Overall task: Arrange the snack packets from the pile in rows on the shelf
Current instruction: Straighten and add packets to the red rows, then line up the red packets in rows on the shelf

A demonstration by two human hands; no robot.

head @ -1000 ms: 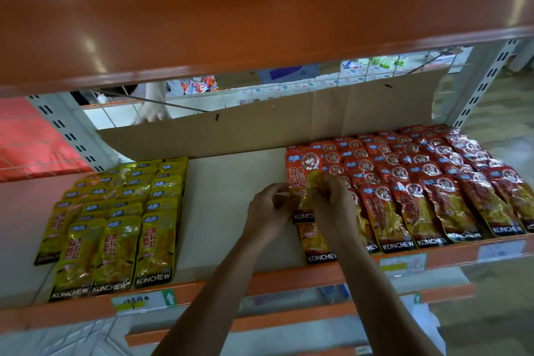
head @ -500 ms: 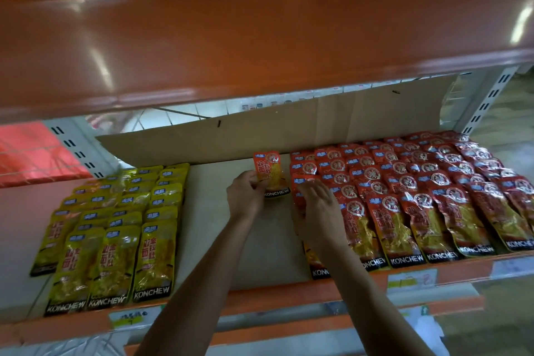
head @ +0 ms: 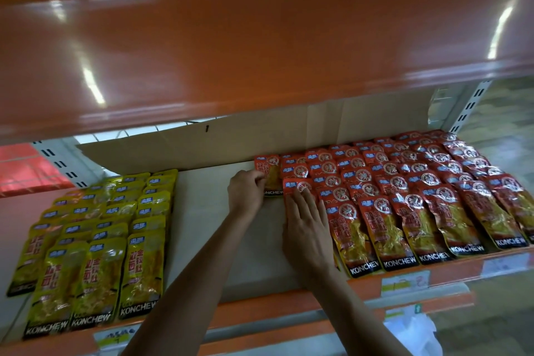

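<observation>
Red Konchew snack packets (head: 404, 196) lie in overlapping rows on the right half of the shelf (head: 208, 211). My left hand (head: 245, 193) pinches one red packet (head: 270, 175) at the back of the leftmost red column, near the cardboard backing. My right hand (head: 306, 228) lies flat, fingers spread, pressing on the leftmost red column (head: 294, 186). Yellow Konchew packets (head: 95, 240) fill rows on the left side.
A brown cardboard sheet (head: 231, 139) stands along the shelf's back. The orange shelf above (head: 260, 37) overhangs low. Bare shelf lining (head: 202, 225) runs between the yellow and red groups. Price labels (head: 404, 283) sit on the orange front edge.
My left hand carried a red packet from the front of the red column back to its far end. My right hand moved forward and flattened on the column.
</observation>
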